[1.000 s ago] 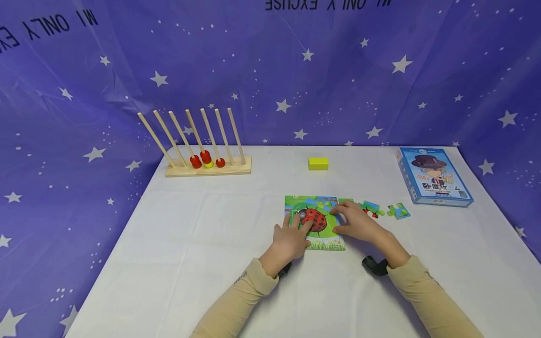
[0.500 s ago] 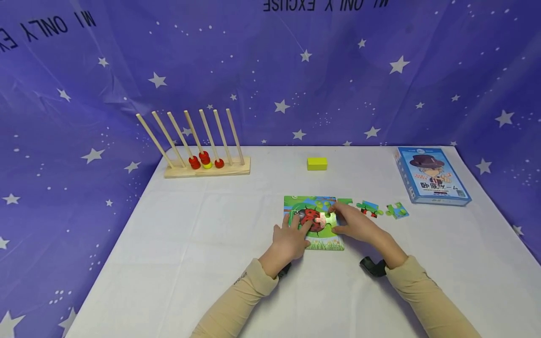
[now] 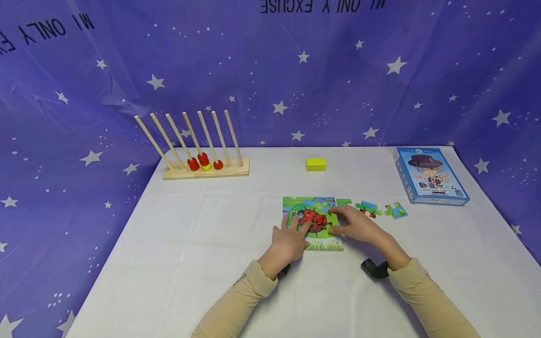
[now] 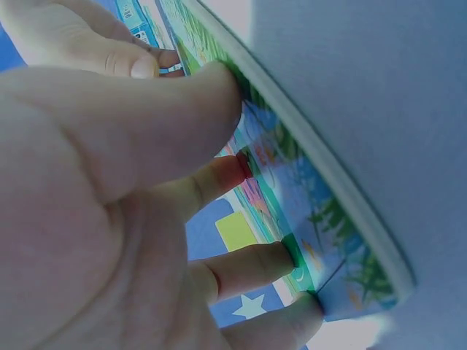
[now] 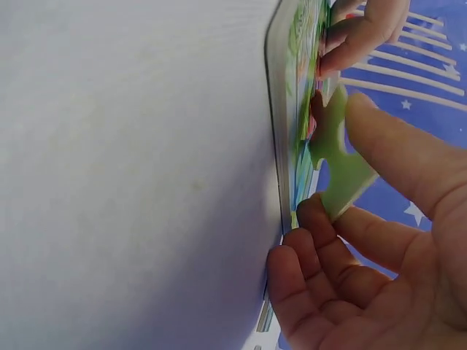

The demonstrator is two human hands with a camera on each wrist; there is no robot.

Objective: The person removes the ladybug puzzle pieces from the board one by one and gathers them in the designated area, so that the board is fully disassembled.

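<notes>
While resting left grip [image 3: 289, 241], fingers spread, on the ladybird puzzle [image 3: 318, 217], pinched green puzzle piece [image 5: 349, 179] in right grip [image 3: 358, 223] at puzzle's right edge. Noted loose pieces [image 3: 369, 208] alongside on tabletop [image 3: 190, 244], yellow block [image 3: 316, 165] beyond.

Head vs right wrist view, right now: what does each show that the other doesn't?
Head only: small yellow rectangular block and blue cardboard box with a hatted cartoon figure.

Right wrist only: the palm side of the right hand, its thumb and a finger clearly gripping a flat green jigsaw piece.

Both: left hand, colourful flat ladybug puzzle, pale wooden rods, purple-blue star-printed backdrop. The wrist view shows some only partly.
</notes>
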